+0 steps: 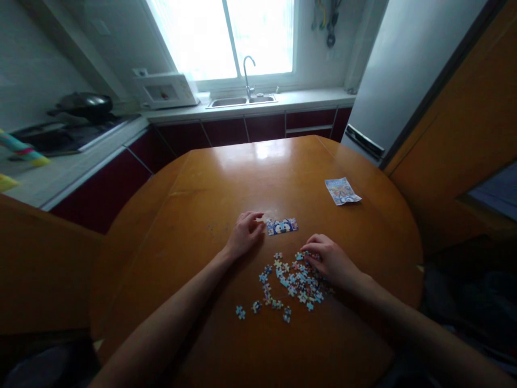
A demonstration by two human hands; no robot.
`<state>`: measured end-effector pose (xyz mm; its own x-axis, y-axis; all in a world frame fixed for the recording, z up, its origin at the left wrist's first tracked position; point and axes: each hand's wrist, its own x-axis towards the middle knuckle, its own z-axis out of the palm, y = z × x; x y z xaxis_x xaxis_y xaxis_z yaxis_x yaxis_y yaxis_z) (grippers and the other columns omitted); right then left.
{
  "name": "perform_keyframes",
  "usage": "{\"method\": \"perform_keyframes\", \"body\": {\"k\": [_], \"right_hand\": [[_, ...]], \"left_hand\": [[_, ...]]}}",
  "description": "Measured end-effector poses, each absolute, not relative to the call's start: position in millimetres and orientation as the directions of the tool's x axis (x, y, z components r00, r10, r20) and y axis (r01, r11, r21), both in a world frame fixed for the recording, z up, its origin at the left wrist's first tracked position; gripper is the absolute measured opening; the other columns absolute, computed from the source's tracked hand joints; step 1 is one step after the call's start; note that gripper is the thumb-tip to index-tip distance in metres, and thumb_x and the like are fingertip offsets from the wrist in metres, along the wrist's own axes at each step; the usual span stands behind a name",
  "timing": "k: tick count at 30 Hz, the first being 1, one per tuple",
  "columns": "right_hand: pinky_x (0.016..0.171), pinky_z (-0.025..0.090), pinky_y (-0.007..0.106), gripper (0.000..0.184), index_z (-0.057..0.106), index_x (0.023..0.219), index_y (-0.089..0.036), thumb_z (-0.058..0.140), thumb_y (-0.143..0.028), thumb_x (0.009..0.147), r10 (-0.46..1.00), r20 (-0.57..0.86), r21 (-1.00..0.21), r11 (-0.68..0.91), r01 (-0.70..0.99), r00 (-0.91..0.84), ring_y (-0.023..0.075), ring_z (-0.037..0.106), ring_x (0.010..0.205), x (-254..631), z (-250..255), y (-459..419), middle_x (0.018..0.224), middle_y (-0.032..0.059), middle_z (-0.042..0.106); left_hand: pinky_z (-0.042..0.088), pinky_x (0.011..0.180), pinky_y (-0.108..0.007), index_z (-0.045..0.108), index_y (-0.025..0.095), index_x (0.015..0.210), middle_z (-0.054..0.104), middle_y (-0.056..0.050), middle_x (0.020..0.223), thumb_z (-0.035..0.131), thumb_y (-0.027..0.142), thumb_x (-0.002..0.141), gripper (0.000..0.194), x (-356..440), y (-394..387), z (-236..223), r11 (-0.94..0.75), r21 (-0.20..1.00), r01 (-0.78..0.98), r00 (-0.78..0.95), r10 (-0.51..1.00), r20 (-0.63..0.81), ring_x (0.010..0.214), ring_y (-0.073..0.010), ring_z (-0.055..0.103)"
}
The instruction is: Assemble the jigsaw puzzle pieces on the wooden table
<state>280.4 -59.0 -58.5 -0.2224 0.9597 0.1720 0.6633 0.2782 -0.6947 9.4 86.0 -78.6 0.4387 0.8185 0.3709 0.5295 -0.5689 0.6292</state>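
A short joined strip of jigsaw pieces (282,226) lies near the middle of the round wooden table (210,183). My left hand (244,233) rests beside the strip's left end, fingers curled and touching it. Below the strip, several loose puzzle pieces (288,283) lie scattered. My right hand (329,258) sits on the right edge of that pile, fingers bent down onto the pieces. Whether a piece is pinched is hidden.
A small printed picture card (341,191) lies at the table's right side. Behind the table run a kitchen counter with a sink (242,101), a microwave (165,90) and a stove with a pan (84,105). A fridge (399,70) stands at the right.
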Motion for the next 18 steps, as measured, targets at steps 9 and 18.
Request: {"method": "perform_keyframes", "body": {"k": [9,18], "right_hand": [[0.086,0.051,0.043,0.021,0.075,0.096,-0.023,0.061,-0.011,0.087,0.968,0.212,-0.559,0.230,0.796,-0.131,0.0269,0.062,0.093,293,-59,-39,0.099,0.0092,0.070],[0.084,0.051,0.040,0.017,0.075,0.092,-0.021,0.061,-0.015,0.087,0.996,0.082,-0.540,0.013,0.841,0.037,0.0263,0.066,0.091,322,-62,-45,0.097,0.0102,0.072]], "left_hand": [[0.053,0.091,-0.040,0.068,0.020,0.109,0.071,-0.007,0.106,0.060,0.021,0.090,0.020,8,87,-81,-0.539,0.654,0.530,0.402,0.839,0.366,0.101,-0.0235,0.063],[0.054,0.090,-0.039,0.069,0.020,0.106,0.071,-0.007,0.104,0.059,0.021,0.090,0.018,8,87,-82,-0.551,0.648,0.525,0.417,0.831,0.368,0.101,-0.0236,0.064]]}}
